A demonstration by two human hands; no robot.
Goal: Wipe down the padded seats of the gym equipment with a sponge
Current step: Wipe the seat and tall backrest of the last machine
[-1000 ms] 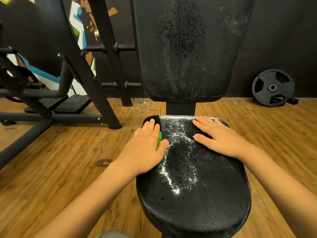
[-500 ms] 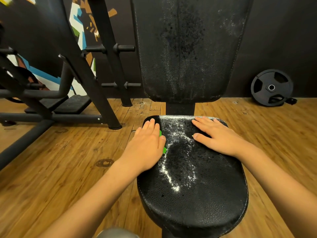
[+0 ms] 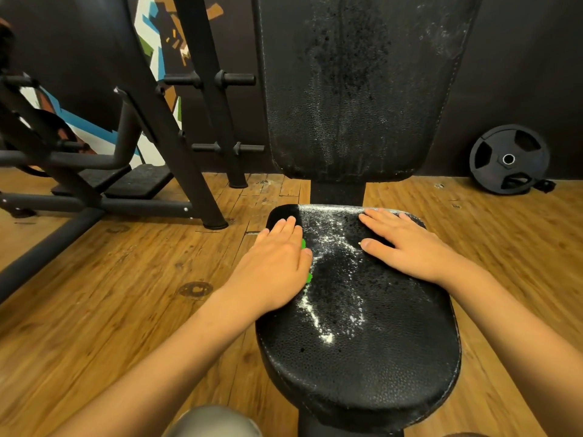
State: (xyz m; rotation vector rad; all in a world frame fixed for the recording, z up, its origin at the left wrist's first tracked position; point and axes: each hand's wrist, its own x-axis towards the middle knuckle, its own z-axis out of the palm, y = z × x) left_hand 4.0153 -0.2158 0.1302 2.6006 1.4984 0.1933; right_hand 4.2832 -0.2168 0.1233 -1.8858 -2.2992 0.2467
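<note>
Head view, left to right: we see a black machine frame (image 3: pixel 176 137) on the wood floor (image 3: pixel 110 294). Our left hand (image 3: pixel 277 263) lies flat, fingers straight and together, pressing a green sponge (image 3: pixel 304 244) onto the padded seat (image 3: pixel 362 367) at its back left. White streaks (image 3: pixel 318 313) run down the seat's middle. Our right hand (image 3: pixel 407 244) rests flat at the back right, fingers slightly spread. A weight plate (image 3: pixel 508 159) leans against the wall far right.

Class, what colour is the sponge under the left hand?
The sponge is bright green; only its edge shows beside the left hand, head view.
</note>
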